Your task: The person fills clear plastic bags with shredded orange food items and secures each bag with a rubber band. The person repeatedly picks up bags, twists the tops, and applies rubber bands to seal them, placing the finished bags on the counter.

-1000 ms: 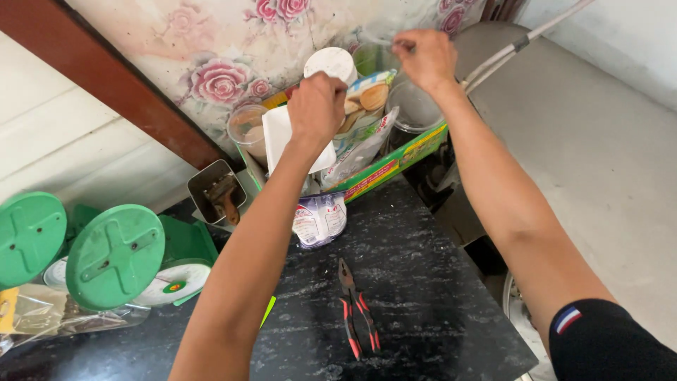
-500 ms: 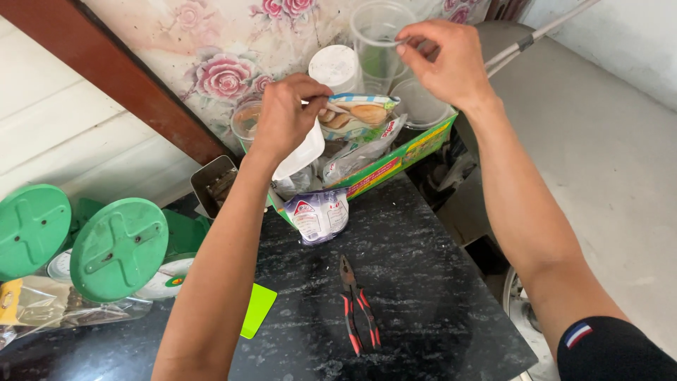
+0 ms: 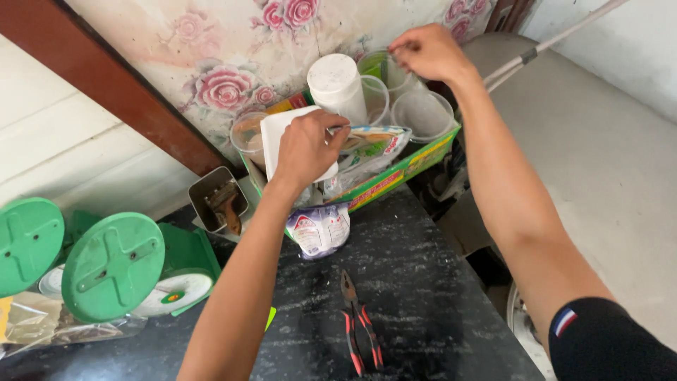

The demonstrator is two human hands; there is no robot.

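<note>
While left hand (image 3: pixel 305 144) grips white box (image 3: pixel 276 134), right hand (image 3: pixel 427 53) pinches clear cup (image 3: pixel 381 65) rim; cups empty.

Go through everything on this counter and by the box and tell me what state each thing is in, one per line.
left hand: closed on the white flat container
right hand: fingers pinched at the rim of a clear cup
white bottle: upright, capped
clear tub: upright, open
pliers: lying flat, jaws shut
metal tin: open, rusty tool inside
green scale pans: tipped up on edge
</note>
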